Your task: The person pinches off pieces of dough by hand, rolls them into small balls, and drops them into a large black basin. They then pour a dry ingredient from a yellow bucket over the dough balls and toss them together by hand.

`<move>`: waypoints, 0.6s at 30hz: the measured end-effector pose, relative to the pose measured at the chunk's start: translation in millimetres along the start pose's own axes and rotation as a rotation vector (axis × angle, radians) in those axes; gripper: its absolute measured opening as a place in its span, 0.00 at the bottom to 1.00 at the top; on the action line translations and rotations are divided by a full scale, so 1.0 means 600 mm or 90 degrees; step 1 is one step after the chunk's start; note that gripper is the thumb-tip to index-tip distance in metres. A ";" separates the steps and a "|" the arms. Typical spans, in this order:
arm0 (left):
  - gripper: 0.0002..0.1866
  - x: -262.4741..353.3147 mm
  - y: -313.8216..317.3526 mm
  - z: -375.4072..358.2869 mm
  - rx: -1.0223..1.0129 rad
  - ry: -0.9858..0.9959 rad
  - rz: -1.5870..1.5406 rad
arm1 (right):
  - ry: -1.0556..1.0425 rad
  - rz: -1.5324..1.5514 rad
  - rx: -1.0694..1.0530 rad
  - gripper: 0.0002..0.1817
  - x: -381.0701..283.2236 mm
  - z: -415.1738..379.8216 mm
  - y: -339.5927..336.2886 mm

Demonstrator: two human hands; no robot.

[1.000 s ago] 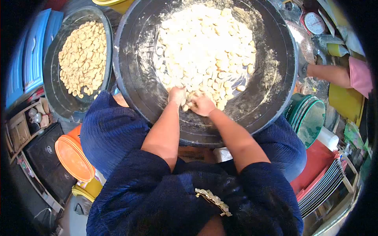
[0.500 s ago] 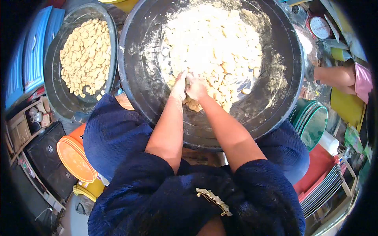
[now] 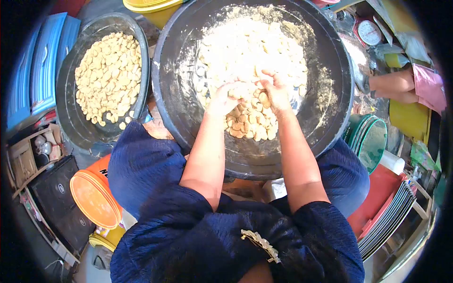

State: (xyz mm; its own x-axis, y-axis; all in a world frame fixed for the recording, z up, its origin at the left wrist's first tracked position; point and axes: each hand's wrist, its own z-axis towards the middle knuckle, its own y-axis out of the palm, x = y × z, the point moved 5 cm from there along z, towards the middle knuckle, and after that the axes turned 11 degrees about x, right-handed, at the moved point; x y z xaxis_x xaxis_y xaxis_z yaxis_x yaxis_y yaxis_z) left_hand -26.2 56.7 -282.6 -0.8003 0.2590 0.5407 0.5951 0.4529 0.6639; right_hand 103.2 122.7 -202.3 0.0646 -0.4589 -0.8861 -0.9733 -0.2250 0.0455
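A large round black basin [image 3: 184, 118] holds a heap of pale, flat, rounded pieces [image 3: 252, 123], dusted with what looks like powder. Glare whitens the heap's upper part. My left hand [image 3: 225, 98] is at the heap's near left side, its fingers curved and apart among the pieces. Facing it from the right, my right hand [image 3: 276, 92] has its thumb and fingers spread over the pieces. Pieces lie between the two hands; neither hand is closed round one.
A smaller dark oval tub [image 3: 71, 125] with similar pieces [image 3: 108, 70] stands at the left. Orange lids [image 3: 96, 198] lie near the left knee, green buckets [image 3: 373, 145] near the right. Another person's leg [image 3: 394, 82] shows at the right, beyond the basin.
My hands have moved apart from being together, and their fingers have opened. The pieces between them are now more exposed. The whole view has shifted slightly.
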 end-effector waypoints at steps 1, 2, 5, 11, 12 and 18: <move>0.15 0.013 0.013 -0.002 -0.047 0.091 0.054 | 0.057 0.087 0.081 0.21 -0.006 -0.002 -0.008; 0.15 0.020 0.016 -0.001 -0.052 0.091 0.055 | 0.060 0.118 0.077 0.21 -0.017 -0.010 -0.007; 0.18 0.050 0.060 -0.026 -0.079 -0.110 -0.050 | -0.061 0.083 0.029 0.22 -0.025 -0.008 -0.007; 0.21 0.073 0.069 -0.044 -0.044 -0.070 0.031 | -0.319 -0.418 -0.098 0.25 -0.076 -0.057 0.061; 0.19 0.075 0.073 -0.046 -0.034 -0.104 0.044 | -0.176 -0.298 -0.085 0.20 -0.063 -0.048 0.048; 0.16 0.080 0.084 -0.061 -0.024 -0.124 0.109 | -0.098 0.012 0.197 0.11 -0.047 -0.051 0.019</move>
State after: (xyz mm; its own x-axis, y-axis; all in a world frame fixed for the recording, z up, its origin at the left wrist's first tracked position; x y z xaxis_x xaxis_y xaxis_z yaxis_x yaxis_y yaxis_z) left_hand -31.9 61.0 -204.2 -0.6849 0.4897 0.5395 0.7221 0.3574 0.5923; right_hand 96.9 106.8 -162.8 0.0351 -0.3201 -0.9467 -0.9962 0.0639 -0.0586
